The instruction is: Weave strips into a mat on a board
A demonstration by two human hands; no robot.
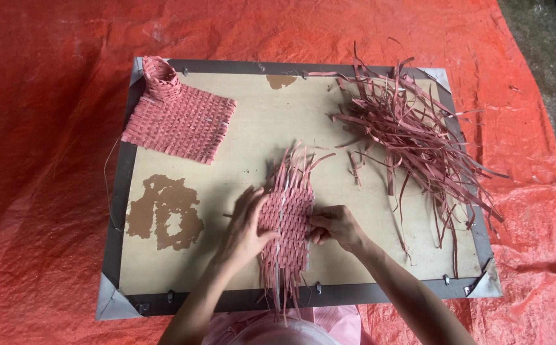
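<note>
The half-woven pink mat [285, 220] lies near the front edge of the wooden board [252, 134], its long axis running from near to far, with loose strip ends fanning out at both ends. The left hand [246, 225] lies flat with fingers spread on the mat's left side, pressing it down, while the right hand [336, 228] touches its right edge, fingers pinched on a strip there. A pile of loose strips [412, 137] lies to the far right, nearer the right hand; a finished woven piece [179, 118] sits far left.
</note>
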